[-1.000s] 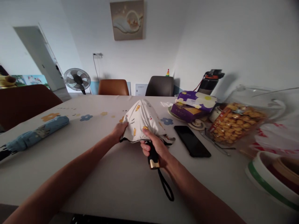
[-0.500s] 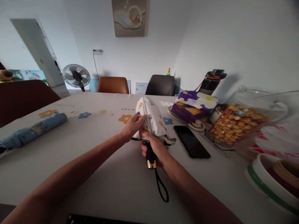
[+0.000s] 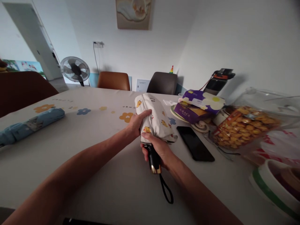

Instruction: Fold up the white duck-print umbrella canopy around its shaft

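A white folding umbrella (image 3: 157, 117) with small yellow cartoon prints is collapsed, its loose cloth bunched together. Its black handle (image 3: 153, 157) has a gold end and a black wrist loop, pointing toward me. My right hand (image 3: 159, 148) grips the umbrella where cloth meets handle, thumb on top. Wrapped around the left side of the cloth, my left hand (image 3: 139, 123) presses it with the thumb on top; its other fingers are mostly hidden underneath. Off to the left, a blue folded umbrella (image 3: 35, 123) lies on the table.
On the right lie a black phone (image 3: 195, 143), a purple tissue pack (image 3: 199, 101), a jar of snacks (image 3: 243, 128) and tape rolls (image 3: 267, 184). A dark bottle (image 3: 219, 81) stands behind them. Chairs (image 3: 114, 81) line the far edge of the white table (image 3: 98, 168).
My left hand has closed around the cloth's left side, its thumb now lying across the top. The cloth looks more gathered near the handle. The view has shifted slightly.
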`<state>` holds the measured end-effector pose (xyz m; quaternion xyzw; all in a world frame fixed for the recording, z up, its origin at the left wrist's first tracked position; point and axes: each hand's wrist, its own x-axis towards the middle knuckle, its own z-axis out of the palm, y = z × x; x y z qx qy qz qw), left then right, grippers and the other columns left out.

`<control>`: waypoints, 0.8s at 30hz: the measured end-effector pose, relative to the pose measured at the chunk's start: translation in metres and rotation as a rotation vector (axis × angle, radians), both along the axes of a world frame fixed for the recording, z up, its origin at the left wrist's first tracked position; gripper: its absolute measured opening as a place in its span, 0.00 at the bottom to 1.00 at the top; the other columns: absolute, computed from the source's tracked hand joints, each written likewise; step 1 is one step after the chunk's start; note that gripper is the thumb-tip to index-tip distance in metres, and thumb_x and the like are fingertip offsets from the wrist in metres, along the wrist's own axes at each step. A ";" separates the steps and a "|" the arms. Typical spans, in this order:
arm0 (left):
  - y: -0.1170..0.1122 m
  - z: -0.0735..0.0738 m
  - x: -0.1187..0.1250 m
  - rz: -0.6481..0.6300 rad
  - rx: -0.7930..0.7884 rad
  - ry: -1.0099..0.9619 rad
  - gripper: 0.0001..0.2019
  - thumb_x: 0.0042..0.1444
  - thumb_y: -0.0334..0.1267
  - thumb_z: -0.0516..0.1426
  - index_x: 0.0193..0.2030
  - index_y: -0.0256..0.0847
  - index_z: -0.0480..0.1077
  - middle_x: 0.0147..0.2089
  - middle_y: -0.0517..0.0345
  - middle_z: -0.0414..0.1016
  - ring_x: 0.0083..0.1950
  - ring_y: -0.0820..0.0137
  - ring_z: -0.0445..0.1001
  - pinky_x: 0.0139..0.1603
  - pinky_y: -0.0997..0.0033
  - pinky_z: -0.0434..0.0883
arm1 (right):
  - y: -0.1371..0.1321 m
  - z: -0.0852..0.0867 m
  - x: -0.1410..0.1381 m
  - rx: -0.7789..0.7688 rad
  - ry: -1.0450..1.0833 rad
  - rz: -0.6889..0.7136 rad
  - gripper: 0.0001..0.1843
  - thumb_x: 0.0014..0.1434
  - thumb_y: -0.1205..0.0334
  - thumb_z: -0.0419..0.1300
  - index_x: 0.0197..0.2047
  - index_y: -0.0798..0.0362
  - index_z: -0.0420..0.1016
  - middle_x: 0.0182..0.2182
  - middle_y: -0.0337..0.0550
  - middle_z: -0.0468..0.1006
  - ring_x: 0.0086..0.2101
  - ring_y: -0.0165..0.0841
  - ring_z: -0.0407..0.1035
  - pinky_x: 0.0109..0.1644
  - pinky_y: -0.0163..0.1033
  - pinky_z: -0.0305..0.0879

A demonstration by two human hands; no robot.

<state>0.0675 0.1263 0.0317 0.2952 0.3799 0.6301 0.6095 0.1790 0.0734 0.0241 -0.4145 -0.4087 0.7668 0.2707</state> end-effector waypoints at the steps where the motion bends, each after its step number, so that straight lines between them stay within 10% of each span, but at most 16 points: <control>1: 0.000 0.001 0.000 0.053 0.010 0.001 0.24 0.40 0.40 0.64 0.45 0.31 0.69 0.36 0.45 0.76 0.39 0.58 0.75 0.43 0.59 0.72 | 0.000 -0.001 -0.001 0.006 0.007 -0.016 0.15 0.55 0.53 0.57 0.30 0.58 0.69 0.17 0.40 0.70 0.13 0.27 0.62 0.14 0.32 0.62; 6: -0.001 0.004 -0.001 0.163 0.056 0.010 0.25 0.39 0.38 0.65 0.45 0.31 0.70 0.36 0.46 0.76 0.38 0.60 0.75 0.43 0.61 0.72 | 0.005 -0.009 0.000 0.000 0.089 0.027 0.19 0.54 0.50 0.59 0.42 0.56 0.68 0.24 0.42 0.75 0.19 0.32 0.69 0.16 0.34 0.65; 17: 0.012 0.004 -0.033 -0.209 0.014 -0.134 0.33 0.46 0.60 0.54 0.49 0.31 0.69 0.37 0.43 0.76 0.45 0.54 0.73 0.48 0.55 0.68 | -0.014 -0.008 -0.008 0.032 0.060 0.181 0.17 0.54 0.49 0.55 0.24 0.53 0.61 0.08 0.31 0.60 0.09 0.24 0.54 0.13 0.29 0.55; 24: 0.034 -0.023 -0.063 -0.028 0.002 0.020 0.29 0.50 0.63 0.47 0.41 0.36 0.68 0.32 0.46 0.74 0.40 0.58 0.74 0.41 0.57 0.71 | -0.029 -0.008 -0.017 -0.082 0.081 0.148 0.16 0.56 0.49 0.54 0.27 0.53 0.61 0.10 0.30 0.60 0.09 0.24 0.55 0.14 0.30 0.58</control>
